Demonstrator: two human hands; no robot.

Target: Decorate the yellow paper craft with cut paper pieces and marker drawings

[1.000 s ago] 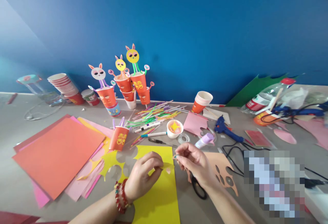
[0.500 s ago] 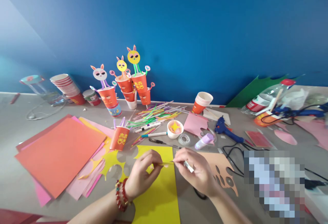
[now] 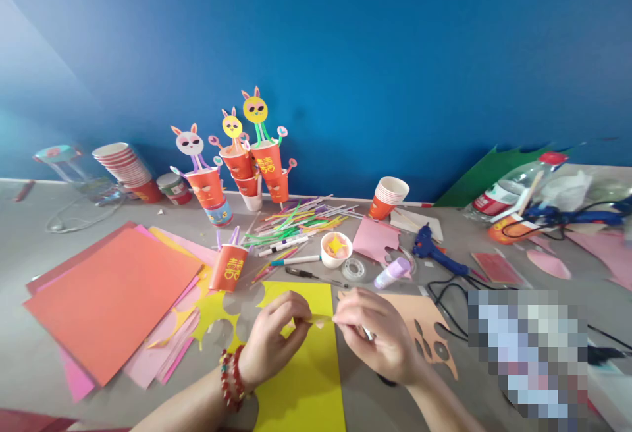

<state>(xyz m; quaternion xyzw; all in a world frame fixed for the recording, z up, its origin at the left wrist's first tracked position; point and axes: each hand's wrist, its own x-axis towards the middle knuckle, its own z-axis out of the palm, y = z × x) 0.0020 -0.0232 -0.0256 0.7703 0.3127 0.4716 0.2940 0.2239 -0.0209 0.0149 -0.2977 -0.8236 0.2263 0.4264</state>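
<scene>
Above a large yellow sheet [image 3: 301, 392], a small thin yellow paper piece [image 3: 322, 319] spans the gap between my two hands. My left hand [image 3: 281, 333], with red bead bracelets on its wrist, pinches one end of the piece. The fingertips of my right hand [image 3: 372, 333] are closed at the other end. A silvery object [image 3: 367, 333] shows partly inside my right palm, and a dark rounded part [image 3: 386, 379] peeks out below it. Fingers hide most of both. A yellow sheet with round holes [image 3: 213, 320] lies left of my left hand.
Ahead stand a red paper cup [image 3: 230, 267], a white cup of paper cut-outs [image 3: 336, 249], a tape roll [image 3: 354, 269] and a glue stick [image 3: 392, 273]. Rabbit-faced cups [image 3: 205, 188] stand farther back. A blue glue gun [image 3: 439, 254] with cables lies right; orange paper [image 3: 113, 300] lies left.
My right fingers have closed onto the end of the small yellow piece, and the silvery object in that palm now shows less. My left hand has barely moved.
</scene>
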